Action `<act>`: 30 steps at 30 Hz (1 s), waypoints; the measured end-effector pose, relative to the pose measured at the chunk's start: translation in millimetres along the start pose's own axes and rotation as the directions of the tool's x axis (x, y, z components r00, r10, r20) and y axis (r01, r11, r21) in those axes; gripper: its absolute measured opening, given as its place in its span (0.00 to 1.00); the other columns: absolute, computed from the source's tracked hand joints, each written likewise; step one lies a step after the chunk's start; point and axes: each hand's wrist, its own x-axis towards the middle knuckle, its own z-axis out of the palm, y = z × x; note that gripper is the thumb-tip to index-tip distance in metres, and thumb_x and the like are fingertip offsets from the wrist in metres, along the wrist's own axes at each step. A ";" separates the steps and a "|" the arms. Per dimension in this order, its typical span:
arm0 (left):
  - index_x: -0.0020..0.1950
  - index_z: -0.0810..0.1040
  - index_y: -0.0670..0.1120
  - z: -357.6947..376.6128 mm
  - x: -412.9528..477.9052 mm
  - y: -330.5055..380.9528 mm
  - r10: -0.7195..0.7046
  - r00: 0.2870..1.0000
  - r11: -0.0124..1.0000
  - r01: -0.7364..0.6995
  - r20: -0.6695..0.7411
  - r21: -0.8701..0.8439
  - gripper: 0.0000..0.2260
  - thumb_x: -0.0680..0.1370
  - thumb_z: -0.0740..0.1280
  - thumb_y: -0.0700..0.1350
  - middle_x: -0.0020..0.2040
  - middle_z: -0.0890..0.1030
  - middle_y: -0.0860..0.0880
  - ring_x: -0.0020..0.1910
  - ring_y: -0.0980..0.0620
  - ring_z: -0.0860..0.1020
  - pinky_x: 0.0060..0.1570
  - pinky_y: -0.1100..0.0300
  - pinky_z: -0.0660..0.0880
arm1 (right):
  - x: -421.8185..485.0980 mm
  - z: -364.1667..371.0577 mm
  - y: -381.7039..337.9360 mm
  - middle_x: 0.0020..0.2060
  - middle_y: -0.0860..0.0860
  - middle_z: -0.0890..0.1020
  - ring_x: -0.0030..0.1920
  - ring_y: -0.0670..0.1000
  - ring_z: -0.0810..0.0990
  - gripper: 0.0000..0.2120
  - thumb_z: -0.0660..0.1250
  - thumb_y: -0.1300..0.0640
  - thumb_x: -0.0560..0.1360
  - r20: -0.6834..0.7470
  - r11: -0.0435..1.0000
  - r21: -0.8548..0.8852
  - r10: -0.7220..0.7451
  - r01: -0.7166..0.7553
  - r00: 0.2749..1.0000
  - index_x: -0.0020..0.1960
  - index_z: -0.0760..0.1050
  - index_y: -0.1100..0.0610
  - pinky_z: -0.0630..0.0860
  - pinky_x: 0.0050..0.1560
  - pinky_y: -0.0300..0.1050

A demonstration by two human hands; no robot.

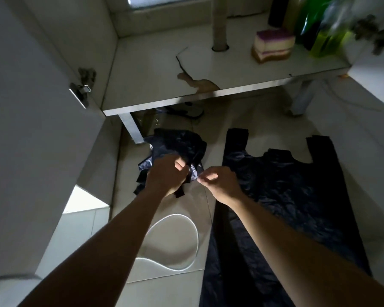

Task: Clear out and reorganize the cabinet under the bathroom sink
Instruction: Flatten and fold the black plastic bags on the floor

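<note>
A crumpled bag (pixel 177 140) of thin, glossy black plastic was held low over the floor (pixel 175 244), near the cabinet's left leg. It was gripped by the left hand (pixel 166 173), fingers curled round its bunched strips, and one creased edge was pinched by the right hand (pixel 217 182) between thumb and forefinger. A second, flat bag (pixel 286 185), wrinkled and with two long handles, was spread on the shiny tiled floor to the right. Farther off, the cabinet (pixel 153 69) was seen open, its smooth white base chipped in a jagged patch. A round pipe (pixel 218 21) was passed through a hole in that base. Layered purple, white and tan sponges (pixel 273 44) were stacked right of the pipe, beside blurred green and yellow bottles (pixel 324 34).
</note>
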 end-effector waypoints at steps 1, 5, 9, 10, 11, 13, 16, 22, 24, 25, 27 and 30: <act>0.55 0.80 0.49 -11.0 1.9 1.4 0.021 0.999 0.999 -0.022 -0.035 -0.029 0.17 0.73 0.65 0.58 0.51 0.84 0.50 0.50 0.49 0.82 0.54 0.51 0.79 | -0.5 1.5 -3.6 0.42 0.46 0.87 0.44 0.45 0.85 0.02 0.76 0.53 0.72 0.004 1.000 0.011 -0.008 0.008 1.000 0.44 0.83 0.50 0.80 0.50 0.41; 0.44 0.78 0.49 -65.8 17.3 10.3 0.080 0.989 0.985 -0.097 -0.123 -0.142 0.05 0.78 0.66 0.48 0.42 0.81 0.53 0.45 0.52 0.81 0.48 0.58 0.77 | -3.0 9.2 -24.3 0.50 0.44 0.80 0.48 0.47 0.81 0.25 0.79 0.50 0.68 0.025 0.999 0.044 -0.005 0.004 1.000 0.62 0.75 0.50 0.76 0.50 0.38; 0.44 0.78 0.47 -122.6 28.8 20.8 0.105 0.959 0.971 -0.156 -0.262 -0.181 0.06 0.78 0.66 0.48 0.41 0.81 0.51 0.43 0.51 0.80 0.45 0.59 0.75 | -1.8 20.7 -51.0 0.50 0.42 0.82 0.50 0.44 0.82 0.30 0.81 0.46 0.62 0.022 0.973 0.229 -0.048 0.041 0.999 0.59 0.73 0.47 0.78 0.52 0.41; 0.43 0.78 0.47 -137.3 29.4 21.5 0.110 0.951 0.967 -0.170 -0.290 -0.190 0.08 0.78 0.67 0.49 0.41 0.81 0.51 0.44 0.51 0.80 0.45 0.58 0.75 | -0.2 24.1 -61.0 0.50 0.43 0.83 0.49 0.44 0.83 0.27 0.79 0.44 0.63 0.006 0.971 0.232 -0.053 0.050 0.999 0.58 0.74 0.46 0.79 0.52 0.42; 0.42 0.77 0.47 -147.6 29.4 22.9 0.120 0.944 0.963 -0.186 -0.307 -0.194 0.09 0.78 0.68 0.51 0.41 0.81 0.51 0.43 0.51 0.80 0.45 0.58 0.75 | 1.6 26.2 -68.4 0.48 0.43 0.84 0.48 0.45 0.83 0.22 0.77 0.44 0.66 -0.014 0.973 0.225 -0.052 0.054 0.999 0.57 0.76 0.47 0.79 0.50 0.42; 0.41 0.77 0.47 -166.9 28.1 25.0 0.137 0.929 0.954 -0.217 -0.345 -0.206 0.09 0.78 0.69 0.50 0.40 0.81 0.50 0.43 0.51 0.80 0.43 0.61 0.73 | 4.4 26.2 -85.1 0.44 0.46 0.84 0.46 0.49 0.84 0.12 0.72 0.47 0.74 -0.083 0.988 0.143 -0.048 0.060 0.995 0.53 0.79 0.53 0.75 0.45 0.41; 0.42 0.78 0.46 -194.3 22.6 26.9 0.107 0.903 0.951 -0.214 -0.415 -0.221 0.08 0.79 0.69 0.49 0.41 0.82 0.49 0.42 0.54 0.79 0.39 0.73 0.70 | 5.3 25.3 -103.6 0.41 0.55 0.84 0.46 0.58 0.82 0.08 0.68 0.52 0.76 -0.115 0.998 -0.028 -0.059 0.056 0.992 0.46 0.80 0.58 0.68 0.40 0.43; 0.42 0.82 0.45 -242.4 16.6 39.6 0.063 0.759 0.971 -0.198 -0.648 -0.138 0.11 0.77 0.69 0.51 0.40 0.83 0.52 0.42 0.55 0.80 0.41 0.69 0.72 | -4.2 39.5 -109.1 0.48 0.53 0.84 0.50 0.57 0.82 0.08 0.68 0.50 0.76 -0.068 0.994 -0.105 0.031 -0.038 0.997 0.52 0.78 0.52 0.70 0.41 0.41; 0.41 0.83 0.48 -253.5 18.5 39.3 0.056 0.691 0.980 -0.178 -0.721 -0.093 0.10 0.76 0.69 0.53 0.42 0.84 0.51 0.43 0.53 0.82 0.45 0.60 0.77 | -8.7 48.2 -113.5 0.49 0.53 0.83 0.50 0.56 0.82 0.17 0.71 0.46 0.73 -0.102 0.998 -0.009 0.068 -0.070 0.992 0.57 0.73 0.53 0.74 0.45 0.45; 0.42 0.82 0.50 -257.6 18.4 38.7 0.057 0.664 0.986 -0.156 -0.746 -0.064 0.10 0.75 0.68 0.54 0.43 0.85 0.51 0.43 0.52 0.82 0.45 0.59 0.77 | -11.0 52.4 -116.6 0.50 0.54 0.82 0.51 0.56 0.82 0.23 0.72 0.44 0.72 -0.120 0.993 0.089 0.085 -0.075 0.989 0.60 0.70 0.53 0.76 0.48 0.47; 0.42 0.82 0.51 -262.3 17.3 38.7 0.051 0.619 0.992 -0.123 -0.784 -0.032 0.09 0.75 0.68 0.55 0.44 0.85 0.51 0.44 0.51 0.82 0.44 0.63 0.73 | -17.0 57.7 -125.2 0.53 0.53 0.81 0.54 0.54 0.82 0.31 0.73 0.40 0.68 -0.113 0.952 0.307 0.052 -0.015 0.992 0.65 0.67 0.52 0.77 0.53 0.48; 0.44 0.83 0.49 -273.0 10.9 45.4 0.023 0.537 0.993 -0.112 -0.843 -0.045 0.09 0.76 0.68 0.54 0.44 0.85 0.52 0.44 0.52 0.82 0.42 0.63 0.72 | -24.1 62.9 -130.6 0.65 0.47 0.74 0.64 0.44 0.76 0.40 0.73 0.39 0.68 -0.021 0.906 0.399 -0.145 0.141 0.989 0.74 0.61 0.48 0.74 0.63 0.39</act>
